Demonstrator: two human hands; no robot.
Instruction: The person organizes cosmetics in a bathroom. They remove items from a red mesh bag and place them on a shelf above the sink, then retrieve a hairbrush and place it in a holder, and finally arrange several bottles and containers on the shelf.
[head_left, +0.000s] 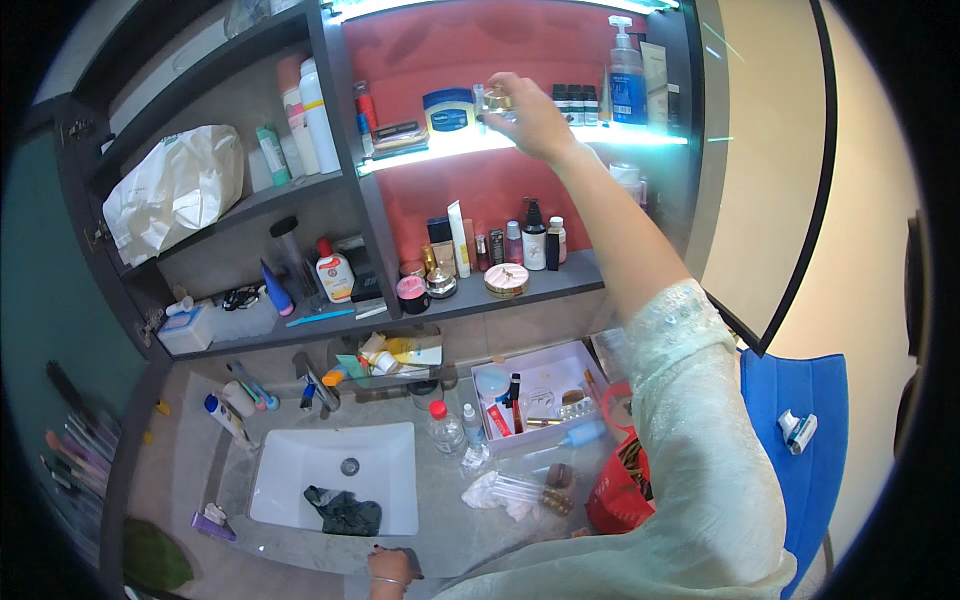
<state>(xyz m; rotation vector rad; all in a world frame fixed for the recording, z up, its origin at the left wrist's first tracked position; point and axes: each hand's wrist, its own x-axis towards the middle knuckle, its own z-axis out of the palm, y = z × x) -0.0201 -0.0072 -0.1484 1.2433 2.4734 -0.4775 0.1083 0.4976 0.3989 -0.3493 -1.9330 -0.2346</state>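
Observation:
My right hand (534, 120) reaches up to the lit upper shelf (637, 136), its fingers around a small clear jar (498, 103) with gold-coloured parts. Left of that jar stands a Vaseline tub (449, 111) with a blue lid. Several small dark bottles (575, 105) and a pump bottle (627, 75) are to the right of the hand. Low in the view, my left hand (391, 565), with a bangle at the wrist, is at the front edge of the grey countertop (450, 544). Its fingers look curled, and whether they hold anything is unclear.
Below the shelf, a lower shelf (480, 289) bears cosmetics. A white basin (401, 480) holds a dark cloth (345, 511). Beside it are a faucet (321, 386), a red-capped bottle (447, 429), a cosmetics tray (525, 442) and a red bag (619, 491). An open cabinet door (814, 187) stands right.

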